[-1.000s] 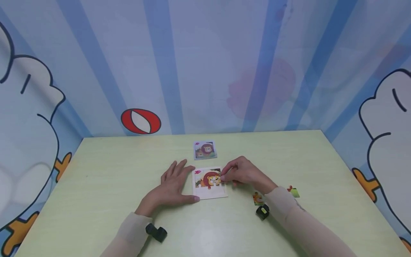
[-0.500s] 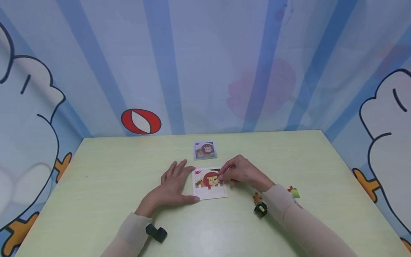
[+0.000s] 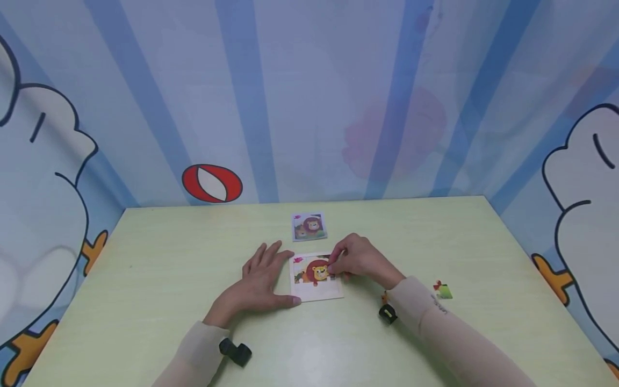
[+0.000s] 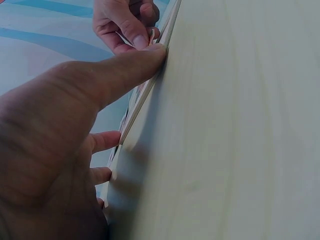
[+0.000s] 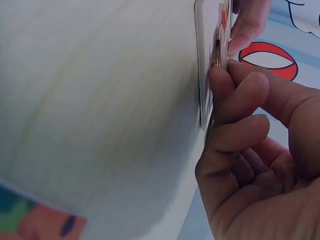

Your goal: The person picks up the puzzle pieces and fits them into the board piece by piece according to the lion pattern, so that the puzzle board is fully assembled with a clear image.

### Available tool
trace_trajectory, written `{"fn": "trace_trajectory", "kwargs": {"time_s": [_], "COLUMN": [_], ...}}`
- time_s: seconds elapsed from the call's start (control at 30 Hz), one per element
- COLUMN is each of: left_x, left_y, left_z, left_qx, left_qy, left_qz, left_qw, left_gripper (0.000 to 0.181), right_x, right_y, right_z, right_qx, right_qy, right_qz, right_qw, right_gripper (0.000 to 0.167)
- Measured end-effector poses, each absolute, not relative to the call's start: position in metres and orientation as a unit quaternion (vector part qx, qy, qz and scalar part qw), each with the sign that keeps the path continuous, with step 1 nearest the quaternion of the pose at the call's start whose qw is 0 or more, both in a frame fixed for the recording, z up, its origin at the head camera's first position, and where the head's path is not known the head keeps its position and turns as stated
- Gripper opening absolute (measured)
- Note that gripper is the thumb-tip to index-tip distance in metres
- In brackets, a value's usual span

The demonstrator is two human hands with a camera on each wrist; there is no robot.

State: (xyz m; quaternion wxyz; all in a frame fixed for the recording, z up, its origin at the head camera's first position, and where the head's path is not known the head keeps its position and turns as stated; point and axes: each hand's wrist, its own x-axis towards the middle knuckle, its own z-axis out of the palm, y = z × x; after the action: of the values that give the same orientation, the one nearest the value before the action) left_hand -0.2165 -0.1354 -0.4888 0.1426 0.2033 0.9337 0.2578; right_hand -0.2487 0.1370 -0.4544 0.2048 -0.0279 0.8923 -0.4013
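A square white puzzle board [image 3: 319,292] with a partly filled lion picture lies flat on the table. My left hand [image 3: 258,285] is spread at its left side, the thumb touching the lower left corner and a fingertip at the upper left one. At the board's right side my right hand [image 3: 360,257] pinches a puzzle piece [image 5: 223,54] between thumb and forefinger, over the picture beside the lion's face. The fingers hide most of that piece. In the left wrist view the left thumb [image 4: 135,65] presses against the board's edge.
Behind the board lies a small lion picture card [image 3: 309,227]. A green and red puzzle piece [image 3: 442,290] rests to the right. Another orange piece [image 3: 384,298] is partly hidden by the right sleeve. A patterned cloth [image 3: 309,107] rises behind the table.
My right hand has shifted slightly left over the board with the puzzle piece, and its sleeve now covers more of the orange piece. The left hand stays in place.
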Motion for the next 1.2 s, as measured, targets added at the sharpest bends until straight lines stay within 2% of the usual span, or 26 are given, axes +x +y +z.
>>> {"fn": "trace_trajectory", "kwargs": {"time_s": [0.33,0.73,1.07,1.2], "left_x": [-0.216,-0.216,-0.215,-0.215], "left_y": [-0.135,-0.136,-0.136,-0.135], "left_z": [-0.491,-0.49,-0.49,-0.49], "left_qx": [0.203,0.205,0.205,0.205], "left_qy": [0.933,0.932,0.931,0.932], "left_qz": [0.262,0.265,0.269,0.267], "left_qw": [0.142,0.136,0.135,0.136], "left_gripper": [0.104,0.103,0.104,0.103], "right_x": [-0.247,-0.244,-0.228,-0.217], "right_y": [0.132,0.154,0.205,0.224], "right_z": [-0.456,-0.448,-0.434,-0.432], "right_qx": [-0.041,-0.077,-0.126,-0.124], "right_qy": [0.913,0.908,0.892,0.889], "right_qz": [-0.361,-0.366,-0.388,-0.395], "right_qw": [0.188,0.187,0.193,0.193], "right_gripper": [0.012,0.006,0.035,0.038]}}
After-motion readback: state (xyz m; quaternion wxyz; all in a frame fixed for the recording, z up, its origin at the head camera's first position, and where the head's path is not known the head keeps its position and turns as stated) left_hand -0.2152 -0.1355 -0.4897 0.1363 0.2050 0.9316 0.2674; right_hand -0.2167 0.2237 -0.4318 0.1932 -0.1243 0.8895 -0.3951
